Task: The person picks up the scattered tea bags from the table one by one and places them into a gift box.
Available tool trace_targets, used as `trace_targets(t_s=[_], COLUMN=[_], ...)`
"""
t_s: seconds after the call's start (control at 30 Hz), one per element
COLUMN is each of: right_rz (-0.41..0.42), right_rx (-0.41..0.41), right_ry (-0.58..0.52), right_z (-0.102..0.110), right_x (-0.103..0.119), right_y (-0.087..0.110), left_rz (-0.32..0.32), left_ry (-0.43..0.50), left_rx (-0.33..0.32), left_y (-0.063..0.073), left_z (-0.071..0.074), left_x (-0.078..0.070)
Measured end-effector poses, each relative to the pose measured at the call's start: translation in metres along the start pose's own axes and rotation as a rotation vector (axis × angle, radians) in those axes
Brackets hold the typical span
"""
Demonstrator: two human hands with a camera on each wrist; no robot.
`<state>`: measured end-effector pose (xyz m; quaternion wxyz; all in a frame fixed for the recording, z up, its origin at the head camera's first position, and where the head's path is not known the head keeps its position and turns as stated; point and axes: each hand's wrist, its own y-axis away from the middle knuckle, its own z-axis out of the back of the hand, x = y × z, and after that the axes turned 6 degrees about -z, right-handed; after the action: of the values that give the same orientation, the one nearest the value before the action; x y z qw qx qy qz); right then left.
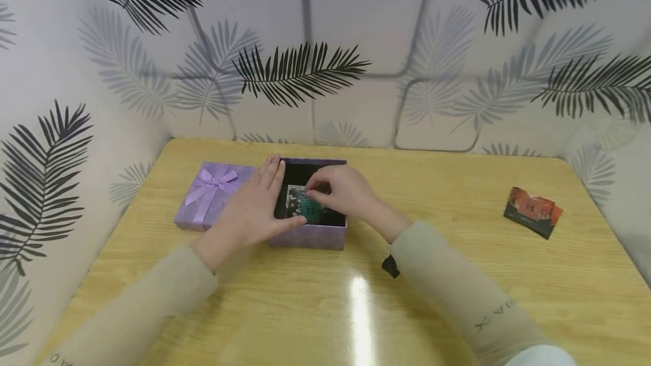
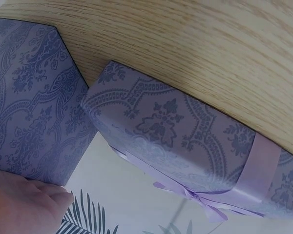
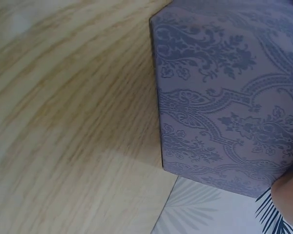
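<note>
A purple patterned gift box (image 1: 307, 238) stands uncovered on the table, its inside black. In it lies a green and white printed card (image 1: 310, 211). My right hand (image 1: 346, 191) reaches over the box's right side, and its thumb and forefinger pinch the card near its upper edge. My left hand (image 1: 256, 202) rests along the left rim with straight fingers, the thumb lying over the front edge. In the left wrist view the fingers (image 2: 44, 200) touch the box's side. The right wrist view shows mostly the box's outer wall (image 3: 229, 102); the pinch is hidden there.
The box's purple lid (image 1: 216, 191), tied with a lilac ribbon bow, lies left of the box, partly behind my left hand. Red and black cards (image 1: 531, 210) overlap at the table's right. A small black object (image 1: 390, 267) sits by my right sleeve. A leaf-patterned wall borders the table's back.
</note>
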<state>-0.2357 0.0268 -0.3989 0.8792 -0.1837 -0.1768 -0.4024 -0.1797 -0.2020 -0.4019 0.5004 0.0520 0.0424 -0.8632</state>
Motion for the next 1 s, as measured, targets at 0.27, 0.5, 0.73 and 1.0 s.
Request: trace_targets(t_s=[0.27,0.5,0.73,1.0], right_rz=[0.011,-0.061,-0.14,-0.285], right_rx=[-0.024,-0.117,-0.203,-0.265], right_ry=[-0.101,-0.335,-0.326,-0.264], right_z=[0.003,0.026,0.055,0.081], right_x=[-0.003,-0.018,-0.048,-0.094], right_y=[0.004,0.019,0.042,0.083], left_rz=[-0.005,-0.008,0.001,0.001], left_ry=[-0.019,-0.01,-0.019,-0.023], left_rx=[0.005,-0.018,0.003,0.012], left_y=[0.002,0.001,0.0,0.001], left_z=[-0.002,-0.001,0.0,0.0], left_x=[0.0,0.0,-0.001,-0.002])
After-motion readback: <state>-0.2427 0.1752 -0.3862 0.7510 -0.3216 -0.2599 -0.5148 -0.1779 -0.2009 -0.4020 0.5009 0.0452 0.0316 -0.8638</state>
